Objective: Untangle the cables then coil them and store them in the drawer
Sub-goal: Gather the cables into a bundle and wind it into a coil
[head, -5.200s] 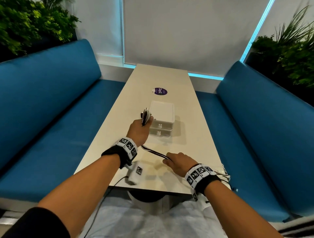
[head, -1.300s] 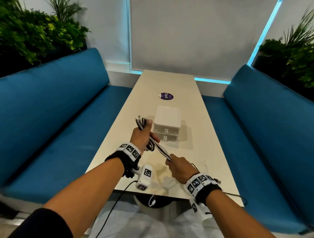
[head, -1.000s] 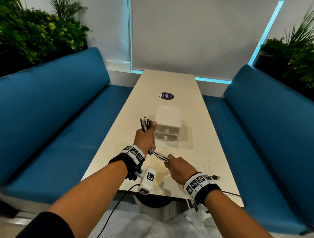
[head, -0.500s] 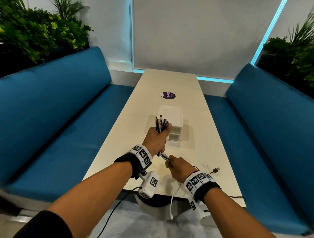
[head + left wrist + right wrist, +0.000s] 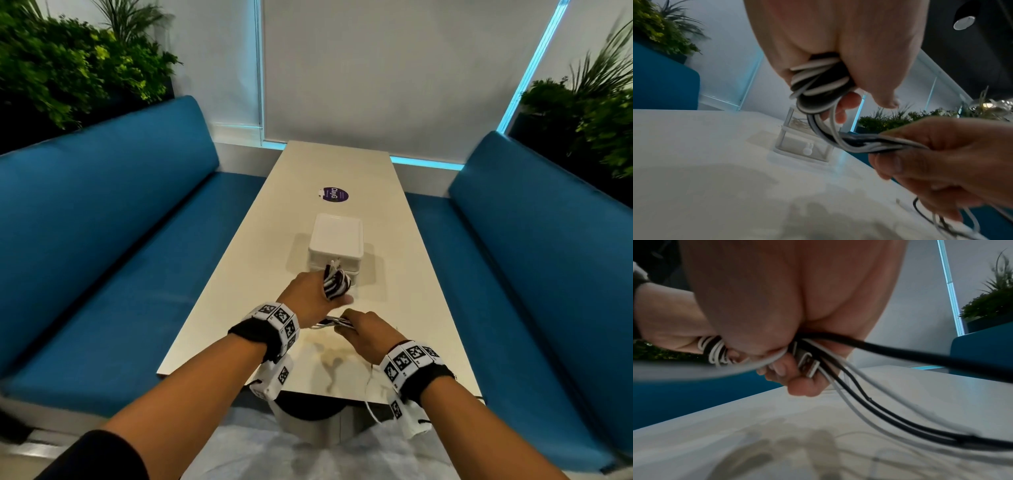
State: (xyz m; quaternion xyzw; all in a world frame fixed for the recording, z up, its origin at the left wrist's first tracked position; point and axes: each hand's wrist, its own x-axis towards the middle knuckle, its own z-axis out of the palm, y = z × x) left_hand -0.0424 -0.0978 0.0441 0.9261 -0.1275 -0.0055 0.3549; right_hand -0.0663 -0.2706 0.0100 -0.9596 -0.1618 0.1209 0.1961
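My left hand (image 5: 313, 299) grips a coil of black and white cables (image 5: 335, 284), its loops wound round the fingers (image 5: 819, 84). From the coil a short bundle of strands (image 5: 863, 142) runs to my right hand (image 5: 363, 329), which pinches it just in front of the left wrist. Loose black and white cable tails (image 5: 890, 412) and a USB plug (image 5: 807, 365) hang from the right hand toward the near table edge. The small white drawer unit (image 5: 336, 245) stands right behind the coil; its lower drawer with a bunny knob (image 5: 807, 150) looks closed.
The long beige table (image 5: 383, 212) carries a purple round sticker (image 5: 335, 195) beyond the drawer unit. Blue benches (image 5: 102, 219) flank both sides, with plants behind them. A white cable (image 5: 370, 401) dangles over the near edge by my right wrist.
The coil in my left hand has grown as the free cable length shortened. Both hands have drawn close together, and the left hand has moved right, in front of the drawer unit.
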